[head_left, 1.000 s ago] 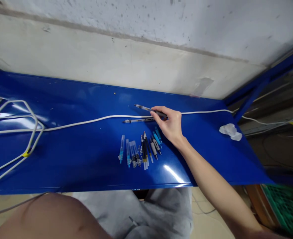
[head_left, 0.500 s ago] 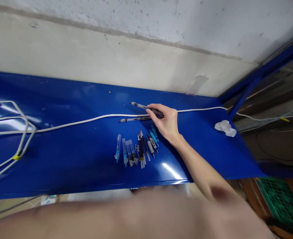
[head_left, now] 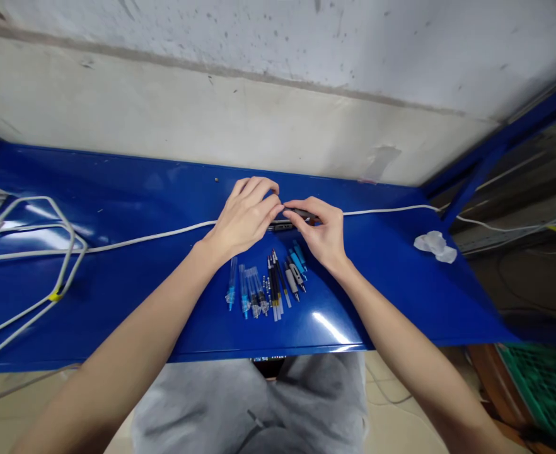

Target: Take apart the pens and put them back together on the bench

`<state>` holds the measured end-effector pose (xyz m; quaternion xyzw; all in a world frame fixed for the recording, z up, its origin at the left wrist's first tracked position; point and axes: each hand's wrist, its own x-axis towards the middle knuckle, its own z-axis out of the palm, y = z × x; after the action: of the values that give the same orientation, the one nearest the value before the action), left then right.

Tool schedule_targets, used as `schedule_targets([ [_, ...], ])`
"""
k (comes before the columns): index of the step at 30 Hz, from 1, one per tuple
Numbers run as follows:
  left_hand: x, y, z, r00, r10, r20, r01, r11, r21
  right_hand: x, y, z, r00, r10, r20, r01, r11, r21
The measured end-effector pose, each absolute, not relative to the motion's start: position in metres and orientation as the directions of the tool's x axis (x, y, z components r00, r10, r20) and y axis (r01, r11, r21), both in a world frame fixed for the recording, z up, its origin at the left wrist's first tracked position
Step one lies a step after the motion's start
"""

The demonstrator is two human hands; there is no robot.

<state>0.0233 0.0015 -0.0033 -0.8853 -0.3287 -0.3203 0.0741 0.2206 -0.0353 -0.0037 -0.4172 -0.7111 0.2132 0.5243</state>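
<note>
Both of my hands meet above the blue shelf at one pen (head_left: 305, 213). My right hand (head_left: 326, 234) pinches its dark grip between thumb and fingers. My left hand (head_left: 247, 217) is closed around the other end, and its fingers hide the clear barrel. Just beneath the hands lies a second pen (head_left: 283, 226), partly covered. Nearer to me are laid out several clear pen barrels (head_left: 253, 291), some small springs (head_left: 266, 289), several ink refills (head_left: 275, 280), grey grips (head_left: 292, 280) and light blue grips (head_left: 297, 255).
A white cable (head_left: 164, 233) crosses the blue shelf (head_left: 377, 277) behind the hands and coils at the left. Crumpled white paper (head_left: 435, 246) lies at the right. Behind stands a wall (head_left: 164, 126); a blue frame post (head_left: 476, 180) rises at the right.
My left hand has come up from the lower edge of view and closed on the barrel end of the pen. My right hand still grips the pen.
</note>
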Motion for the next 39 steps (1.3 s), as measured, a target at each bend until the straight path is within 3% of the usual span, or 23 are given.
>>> schedule_targets([
  [9,0.025,-0.009,-0.003,0.487,0.561,0.669,0.636,-0.753,0.168,0.220,-0.029,-0.006,-0.017,0.931,0.365,0.157,0.363,-0.918],
  [16,0.025,-0.009,-0.006,0.549,0.544,0.634,0.602,-0.784,0.151,0.224,-0.029,0.002,-0.046,0.943,0.331,0.220,0.333,-0.917],
  [21,0.023,-0.009,-0.008,0.538,0.546,0.642,0.646,-0.756,0.102,0.226,-0.026,0.003,-0.152,0.947,0.284,0.112,0.302,-0.947],
  [27,0.030,-0.020,-0.002,0.563,0.493,0.663,0.643,-0.766,0.023,0.223,-0.035,0.007,-0.058,0.951,0.304,0.326,0.306,-0.894],
  [32,0.029,-0.021,-0.002,0.482,0.560,0.674,0.669,-0.732,0.131,0.221,-0.036,0.014,-0.177,0.940,0.293,0.144,0.319,-0.937],
  [36,0.031,-0.019,0.000,0.530,0.538,0.656,0.609,-0.780,0.148,0.222,-0.035,0.013,-0.054,0.963,0.265,0.251,0.270,-0.930],
  [39,0.031,-0.019,0.002,0.527,0.547,0.651,0.624,-0.769,0.141,0.222,-0.036,0.013,-0.087,0.954,0.287,0.255,0.300,-0.919],
])
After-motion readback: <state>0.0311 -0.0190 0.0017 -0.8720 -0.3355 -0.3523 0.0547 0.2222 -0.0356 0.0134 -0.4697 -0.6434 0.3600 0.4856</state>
